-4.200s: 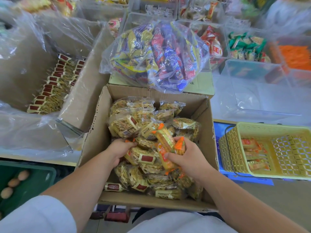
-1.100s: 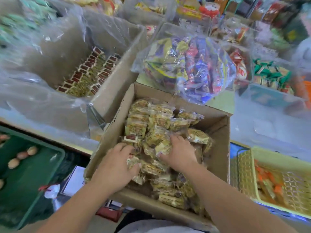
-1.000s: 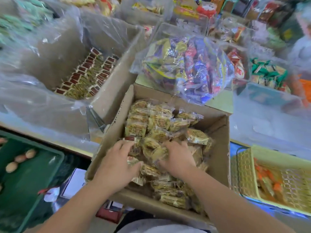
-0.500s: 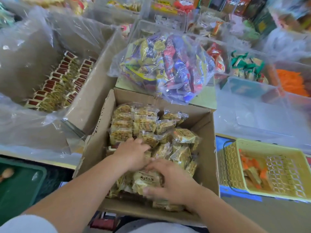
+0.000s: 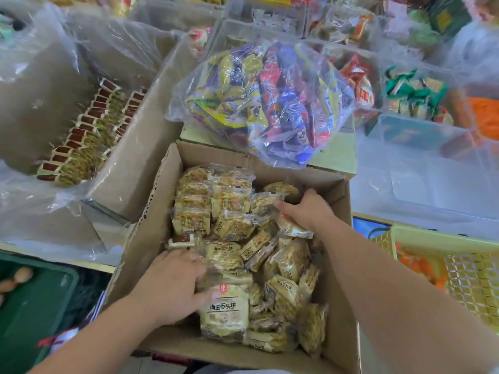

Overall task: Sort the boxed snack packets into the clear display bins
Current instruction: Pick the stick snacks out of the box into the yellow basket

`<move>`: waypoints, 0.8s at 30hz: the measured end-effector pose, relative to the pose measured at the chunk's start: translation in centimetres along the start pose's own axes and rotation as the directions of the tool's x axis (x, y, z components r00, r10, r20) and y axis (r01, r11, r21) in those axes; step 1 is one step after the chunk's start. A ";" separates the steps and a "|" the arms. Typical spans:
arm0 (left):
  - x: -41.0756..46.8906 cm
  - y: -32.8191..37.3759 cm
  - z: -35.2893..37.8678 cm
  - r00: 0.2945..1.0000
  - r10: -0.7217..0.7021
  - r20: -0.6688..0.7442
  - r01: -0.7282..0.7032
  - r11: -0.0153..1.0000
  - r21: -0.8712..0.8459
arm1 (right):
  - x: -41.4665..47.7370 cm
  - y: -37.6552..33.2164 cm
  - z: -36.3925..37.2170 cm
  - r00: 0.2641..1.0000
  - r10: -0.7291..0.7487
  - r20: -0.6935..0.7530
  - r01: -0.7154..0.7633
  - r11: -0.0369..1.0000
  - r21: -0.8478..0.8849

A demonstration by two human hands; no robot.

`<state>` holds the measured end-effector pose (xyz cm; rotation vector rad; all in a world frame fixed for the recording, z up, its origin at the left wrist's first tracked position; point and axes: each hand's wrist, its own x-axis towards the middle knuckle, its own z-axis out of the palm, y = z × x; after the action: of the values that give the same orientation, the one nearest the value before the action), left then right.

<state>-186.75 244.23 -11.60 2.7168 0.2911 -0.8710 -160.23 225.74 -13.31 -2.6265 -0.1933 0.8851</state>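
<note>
R hand (image 5: 307,209) moved far-right, gripping packet (image 5: 294,229); L hand (image 5: 172,279) flat on packets (image 5: 232,201).

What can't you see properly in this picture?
Head view:
- Left hand: fingertips buried among snack packets; grip unclear.
- Right hand: palm side hidden by its own back.
- Yellow basket: cut off by the right edge.
- Cardboard box floor: covered by packets.

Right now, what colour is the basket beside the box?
The basket is yellow, best seen in the head view.
</note>
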 end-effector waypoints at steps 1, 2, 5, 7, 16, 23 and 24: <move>-0.2 -0.1 0.0 1.000 -0.016 -0.022 0.015 0.999 -0.035 | 0.4 0.1 0.4 1.000 0.027 -0.011 -0.026 0.998 0.061; -0.3 -0.3 0.0 0.998 -0.032 -0.050 0.027 0.995 -0.094 | 0.7 0.2 0.8 0.999 0.037 -0.015 -0.036 0.994 0.100; -0.2 -0.5 -0.3 0.982 -0.078 -0.174 0.024 0.955 -0.295 | 0.1 -0.2 1.9 0.999 -0.030 0.022 0.032 0.996 -0.077; 0.6 -0.1 -0.9 0.951 -0.097 -0.293 -0.016 0.932 -0.362 | -1.0 -0.7 2.5 0.994 -0.099 0.036 0.105 0.965 -0.240; 6.1 3.6 -6.4 0.794 0.040 -0.606 -0.218 0.950 -0.224 | -9.9 0.2 3.4 0.912 -0.345 0.224 0.408 0.821 -0.399; 10.5 5.9 -5.7 0.966 0.188 -0.180 -0.168 0.979 0.117 | -12.7 2.0 4.7 0.842 -0.411 0.349 0.531 0.742 -0.409; 10.9 6.1 -5.3 0.974 0.176 -0.142 -0.154 0.976 0.154 | -12.6 1.9 4.4 0.837 -0.404 0.368 0.535 0.745 -0.399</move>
<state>-173.56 241.33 -12.68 2.8959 0.0323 -0.6597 -172.90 222.27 -10.21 -2.6547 -1.2581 1.0897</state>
